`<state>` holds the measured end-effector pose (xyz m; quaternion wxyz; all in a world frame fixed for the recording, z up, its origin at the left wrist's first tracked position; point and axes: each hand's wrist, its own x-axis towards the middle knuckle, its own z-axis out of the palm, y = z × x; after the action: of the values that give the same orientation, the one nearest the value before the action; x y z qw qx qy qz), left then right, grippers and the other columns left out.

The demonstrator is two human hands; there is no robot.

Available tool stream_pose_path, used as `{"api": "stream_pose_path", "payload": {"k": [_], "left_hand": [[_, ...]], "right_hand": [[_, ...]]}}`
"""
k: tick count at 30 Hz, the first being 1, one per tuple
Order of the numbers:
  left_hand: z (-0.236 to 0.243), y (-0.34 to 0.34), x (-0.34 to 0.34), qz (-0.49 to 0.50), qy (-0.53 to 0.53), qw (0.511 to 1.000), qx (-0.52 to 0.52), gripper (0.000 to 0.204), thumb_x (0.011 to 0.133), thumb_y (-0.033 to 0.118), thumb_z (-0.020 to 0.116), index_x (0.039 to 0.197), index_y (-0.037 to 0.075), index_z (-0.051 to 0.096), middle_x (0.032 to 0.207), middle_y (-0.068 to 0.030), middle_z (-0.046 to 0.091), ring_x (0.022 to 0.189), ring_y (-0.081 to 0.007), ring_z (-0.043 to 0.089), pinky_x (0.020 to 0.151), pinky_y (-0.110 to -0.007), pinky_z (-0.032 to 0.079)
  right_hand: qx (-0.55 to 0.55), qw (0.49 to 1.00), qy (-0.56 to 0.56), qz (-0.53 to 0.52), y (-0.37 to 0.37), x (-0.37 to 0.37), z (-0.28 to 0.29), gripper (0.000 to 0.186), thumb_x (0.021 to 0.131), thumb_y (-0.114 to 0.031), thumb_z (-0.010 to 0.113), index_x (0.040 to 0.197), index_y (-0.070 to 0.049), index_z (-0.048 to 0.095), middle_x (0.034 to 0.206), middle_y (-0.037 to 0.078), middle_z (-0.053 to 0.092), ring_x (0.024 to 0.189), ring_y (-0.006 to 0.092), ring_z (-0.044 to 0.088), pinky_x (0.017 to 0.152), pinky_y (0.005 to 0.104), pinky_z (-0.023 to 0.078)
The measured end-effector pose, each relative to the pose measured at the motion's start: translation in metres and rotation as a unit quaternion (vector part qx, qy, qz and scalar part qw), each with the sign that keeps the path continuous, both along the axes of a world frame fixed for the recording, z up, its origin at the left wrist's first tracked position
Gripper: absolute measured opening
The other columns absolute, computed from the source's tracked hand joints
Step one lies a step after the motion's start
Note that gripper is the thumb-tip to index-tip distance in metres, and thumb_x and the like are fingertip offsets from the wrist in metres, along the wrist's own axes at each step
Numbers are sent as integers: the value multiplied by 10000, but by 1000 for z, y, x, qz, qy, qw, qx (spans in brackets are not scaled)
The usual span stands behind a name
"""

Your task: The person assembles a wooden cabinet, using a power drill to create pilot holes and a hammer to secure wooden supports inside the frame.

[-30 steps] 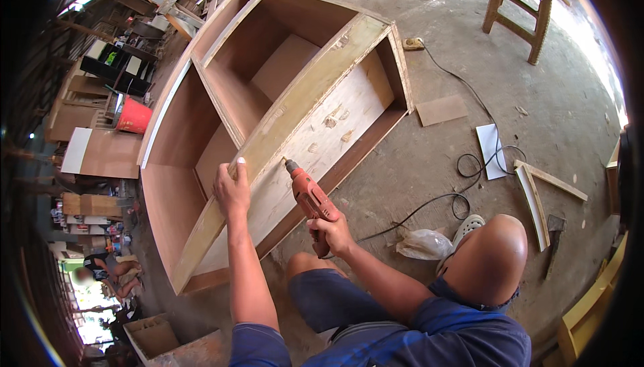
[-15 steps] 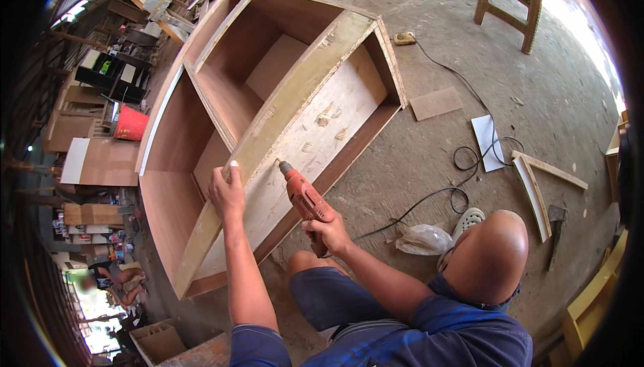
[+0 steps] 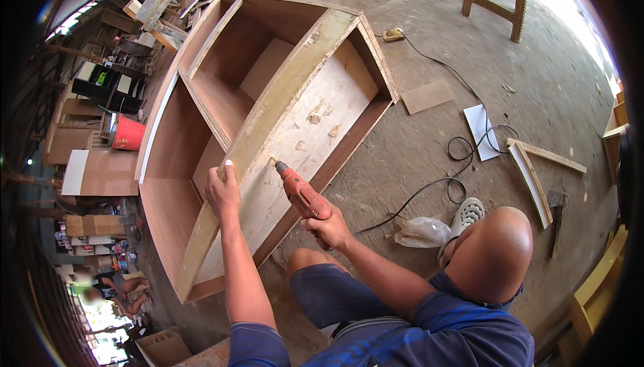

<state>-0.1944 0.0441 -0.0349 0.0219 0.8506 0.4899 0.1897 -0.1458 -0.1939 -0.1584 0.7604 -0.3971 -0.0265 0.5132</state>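
A red corded power drill (image 3: 305,196) is in my right hand (image 3: 327,228), whose fingers wrap its handle. The drill's bit (image 3: 273,160) points at the lower edge of a pale wooden rail (image 3: 285,88) and seems to touch the wood there. My left hand (image 3: 223,194) grips that same rail just left of the bit, thumb on its face and fingers curled over toward the inside. The rail belongs to an unfinished wooden cabinet (image 3: 161,223) with open compartments, lying tilted across the floor. Rough chipped patches mark its whitish panel (image 3: 349,92).
A black cord (image 3: 429,186) loops over the concrete floor to a socket block (image 3: 393,35). Right of me lie a plastic bag (image 3: 422,232), wood strips (image 3: 547,155) and a hatchet (image 3: 556,216). A stool (image 3: 496,1) stands beyond; a red bucket (image 3: 127,133) is left. Someone sits far left.
The whole view has shifted slightly. Both hands keep their holds, and the drill's bit stays at about the same spot on the rail.
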Motion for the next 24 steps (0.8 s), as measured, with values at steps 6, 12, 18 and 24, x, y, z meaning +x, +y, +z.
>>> {"api": "stream_pose_path", "payload": {"k": [6,12,18,24], "left_hand": [[9,-7,6,17,18,1000,-19,567,1000,566,485,1110,34,646,1163,-206,679,1128,-407,598,995,-489,425],[13,-18,14,14,-10,998,-56,577,1000,558,494,1129,23,666,1134,-215,697,1119,-412,622,960,-491,464],[2,11,-3,-17,-11,1000,14,565,990,563,510,1091,26,652,1054,-227,703,1075,-435,629,930,-503,456],[0,4,1,-12,-9,1000,-1,571,985,570,508,1087,32,667,1070,-226,707,1063,-436,634,939,-500,461]], "right_hand": [[-11,1000,-24,2,-7,1,4,802,711,-85,790,1463,-83,513,1071,55,674,833,141,644,703,300,546],[-47,994,-103,-11,-7,-7,-11,860,673,-212,808,1460,-52,501,1373,142,625,1281,253,582,1095,373,448],[-28,992,-120,-25,-5,-10,-22,797,699,-199,796,1431,-42,521,1278,147,664,1175,264,637,1016,385,498],[119,989,82,-23,-21,6,-48,355,792,-116,721,1124,-31,631,831,72,672,686,176,637,628,329,519]]}}
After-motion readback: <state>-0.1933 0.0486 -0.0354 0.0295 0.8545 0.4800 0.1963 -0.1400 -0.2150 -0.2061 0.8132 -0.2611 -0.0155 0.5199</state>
